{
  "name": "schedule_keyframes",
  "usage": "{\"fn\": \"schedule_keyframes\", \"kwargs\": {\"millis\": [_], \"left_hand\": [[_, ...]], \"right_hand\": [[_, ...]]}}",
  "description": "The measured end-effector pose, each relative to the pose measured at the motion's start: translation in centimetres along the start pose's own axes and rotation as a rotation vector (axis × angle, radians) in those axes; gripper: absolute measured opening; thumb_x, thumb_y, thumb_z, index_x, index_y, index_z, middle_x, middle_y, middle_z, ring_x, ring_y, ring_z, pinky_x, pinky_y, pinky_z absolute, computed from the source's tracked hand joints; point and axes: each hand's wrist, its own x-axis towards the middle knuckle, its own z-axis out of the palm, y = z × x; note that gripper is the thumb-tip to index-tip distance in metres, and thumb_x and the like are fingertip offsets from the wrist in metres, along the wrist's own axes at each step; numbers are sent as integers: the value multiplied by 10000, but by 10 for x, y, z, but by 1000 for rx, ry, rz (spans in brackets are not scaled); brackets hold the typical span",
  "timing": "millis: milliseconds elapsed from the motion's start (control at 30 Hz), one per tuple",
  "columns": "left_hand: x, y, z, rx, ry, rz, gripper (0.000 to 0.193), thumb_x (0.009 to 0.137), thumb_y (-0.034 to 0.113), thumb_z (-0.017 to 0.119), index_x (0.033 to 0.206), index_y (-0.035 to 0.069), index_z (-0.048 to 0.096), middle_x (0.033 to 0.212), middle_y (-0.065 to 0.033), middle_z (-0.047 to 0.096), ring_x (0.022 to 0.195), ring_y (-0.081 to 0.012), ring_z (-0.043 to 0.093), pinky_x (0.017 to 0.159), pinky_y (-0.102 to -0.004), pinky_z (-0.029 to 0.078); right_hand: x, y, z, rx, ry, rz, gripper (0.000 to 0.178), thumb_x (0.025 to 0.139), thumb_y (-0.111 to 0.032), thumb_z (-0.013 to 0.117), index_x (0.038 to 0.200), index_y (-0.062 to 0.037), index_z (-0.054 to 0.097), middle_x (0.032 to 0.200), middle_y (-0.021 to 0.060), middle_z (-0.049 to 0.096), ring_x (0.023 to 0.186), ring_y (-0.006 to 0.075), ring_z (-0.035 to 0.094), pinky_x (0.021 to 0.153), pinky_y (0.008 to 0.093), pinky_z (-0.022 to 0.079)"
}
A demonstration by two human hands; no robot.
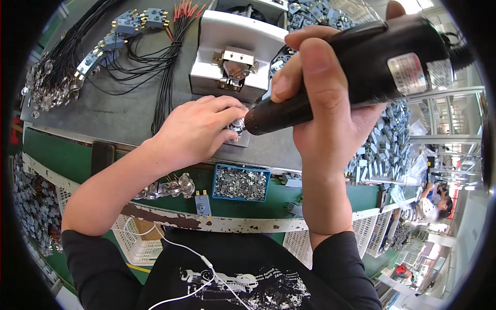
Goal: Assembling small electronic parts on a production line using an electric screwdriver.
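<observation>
- Power screwdriver [369,64] at two o'clock, clasped in your right grip [330,113].
- Metal part [236,125] near twelve, held by your left grip [194,126].
- Fastening seems in hand; next move calls for steady alignment.

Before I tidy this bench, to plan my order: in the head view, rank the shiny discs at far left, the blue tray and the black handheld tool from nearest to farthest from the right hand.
1. Black handheld tool: gripped in the right hand.
2. Blue tray: below and left of the hand.
3. Shiny discs: at the bench's far left.
</observation>
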Motion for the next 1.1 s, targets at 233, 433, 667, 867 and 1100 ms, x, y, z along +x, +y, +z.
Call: {"fn": "schedule_keyframes", "kwargs": {"millis": [233,433,667,867,1100], "left_hand": [[2,0,-2,-43,20,-8,347,920,233,734,1219,69,667,1299,-38,646,1181,-297,638,964,-426,550],[3,3,-2,-43,17,-41,343,927,227,724,1224,68,660,1302,-33,640,1190,-295,632,970,-424,546],[1,0,5,7,61,-26,342,918,209,731,1217,72,640,1288,-38,628,1174,-297,628,955,-422,549],[-1,-3,6,-2,67,-13,365,919,198,730,1237,53,624,1283,-61,621,1149,-298,628,947,-427,550],[0,-4,8,4,71,31,366,919,195,727,1237,49,620,1276,-68,620,1127,-295,628,954,-416,540]], "right_hand": [[0,8,5,308,-2,22,923,990,-203,737,1645,-90,97,1033,194,707,641,168,660,604,311,558],[-5,12,-2,125,-51,-47,939,987,-188,739,1654,-116,82,1060,195,706,651,160,654,612,302,553],[-8,16,17,217,-68,-79,980,994,-109,706,1674,-163,4,1078,200,703,653,143,636,615,286,539],[-13,31,19,191,-49,-56,917,994,-47,669,1604,-144,-9,1065,204,696,655,143,634,611,286,533],[-7,37,10,160,-127,-41,573,975,-27,670,1365,-48,250,1051,199,683,657,155,635,611,284,529]]}}
